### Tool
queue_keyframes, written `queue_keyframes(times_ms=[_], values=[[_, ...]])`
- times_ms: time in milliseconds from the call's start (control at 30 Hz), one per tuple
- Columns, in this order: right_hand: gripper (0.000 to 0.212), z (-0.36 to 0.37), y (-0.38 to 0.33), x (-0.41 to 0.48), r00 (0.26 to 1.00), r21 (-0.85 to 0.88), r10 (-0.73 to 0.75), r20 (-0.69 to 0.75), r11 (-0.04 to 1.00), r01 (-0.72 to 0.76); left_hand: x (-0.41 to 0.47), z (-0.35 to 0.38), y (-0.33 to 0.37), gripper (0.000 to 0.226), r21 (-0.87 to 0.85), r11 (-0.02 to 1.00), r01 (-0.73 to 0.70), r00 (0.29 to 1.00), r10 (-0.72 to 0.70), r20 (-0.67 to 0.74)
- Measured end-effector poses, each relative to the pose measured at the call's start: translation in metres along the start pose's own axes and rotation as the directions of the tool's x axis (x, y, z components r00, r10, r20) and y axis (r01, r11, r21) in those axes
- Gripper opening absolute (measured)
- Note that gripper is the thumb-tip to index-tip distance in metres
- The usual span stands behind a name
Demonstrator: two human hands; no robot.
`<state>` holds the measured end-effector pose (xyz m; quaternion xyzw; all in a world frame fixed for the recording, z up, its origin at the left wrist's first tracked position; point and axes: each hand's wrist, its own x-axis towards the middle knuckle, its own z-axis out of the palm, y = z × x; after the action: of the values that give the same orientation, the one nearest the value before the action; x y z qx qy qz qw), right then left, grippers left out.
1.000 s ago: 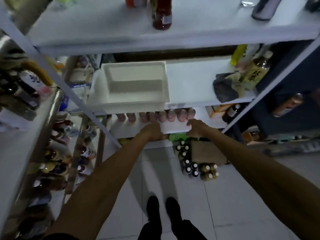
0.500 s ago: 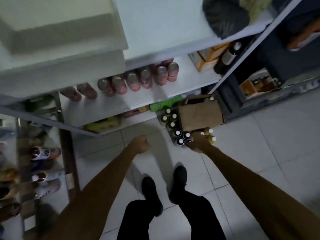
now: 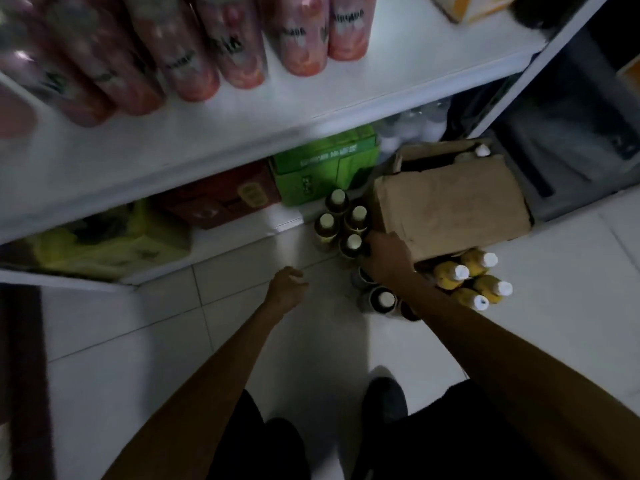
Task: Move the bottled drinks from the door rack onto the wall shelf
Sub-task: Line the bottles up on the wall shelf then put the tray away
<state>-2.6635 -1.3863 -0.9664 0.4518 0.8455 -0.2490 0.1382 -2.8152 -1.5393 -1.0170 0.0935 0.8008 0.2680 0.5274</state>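
Observation:
Several dark bottles with pale caps (image 3: 353, 220) stand on the tiled floor in front of the lowest shelf. My right hand (image 3: 388, 261) reaches down into this cluster, its fingers curled over a dark bottle that it mostly hides. More dark bottles (image 3: 381, 301) stand just under my right wrist. Yellow bottles with white caps (image 3: 471, 278) are grouped to the right of that hand. My left hand (image 3: 287, 289) hovers above the floor to the left of the bottles, loosely curled and holding nothing. A row of pink bottles (image 3: 242, 39) lies along the white wall shelf (image 3: 311, 109) above.
A worn cardboard box (image 3: 450, 206) sits behind the bottles. A green carton (image 3: 325, 164), a red box (image 3: 221, 199) and a yellow bag (image 3: 104, 237) fill the lowest shelf. A shelf post (image 3: 540, 64) rises at the right. My feet (image 3: 384, 400) stand on white tiles.
I have bent down, and the view dropped from the upper shelves to the floor. My right hand went from the shelf edge down onto the floor bottles; my left hand lowered beside it.

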Motion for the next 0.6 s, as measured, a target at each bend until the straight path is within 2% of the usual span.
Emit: queue_keyframes(times_ms=[133,233,367,433,533,600], values=[[0.03,0.027,0.006,0.045,0.996,-0.221,-0.088,0.028,0.971,0.092,0.064,0.024,0.018,0.057,0.099,0.967,-0.235,0.972,0.237,-0.003],[0.029,0.02,0.004,0.059,0.992,-0.25,-0.127,0.022,0.96,0.128,0.09,0.044,0.055,0.062,0.133,0.91,-0.393,0.913,0.403,-0.057],[0.037,0.024,0.009,0.063,0.978,-0.114,-0.149,0.149,0.979,0.166,0.098,0.056,0.069,0.068,0.153,0.911,-0.384,0.909,0.402,-0.108],[0.031,0.029,0.012,0.062,0.972,-0.095,-0.168,0.167,0.978,0.185,0.097,0.056,0.068,0.067,0.21,0.898,-0.386,0.9,0.416,-0.127],[0.057,0.04,0.02,0.06,0.977,-0.181,-0.164,0.138,0.965,0.188,0.098,0.051,0.064,0.058,0.26,0.892,-0.371,0.893,0.419,-0.164],[0.065,0.045,0.018,0.06,0.981,-0.237,-0.157,0.11,0.955,0.179,0.098,0.042,0.063,0.057,0.27,0.898,-0.348,0.891,0.407,-0.203]])
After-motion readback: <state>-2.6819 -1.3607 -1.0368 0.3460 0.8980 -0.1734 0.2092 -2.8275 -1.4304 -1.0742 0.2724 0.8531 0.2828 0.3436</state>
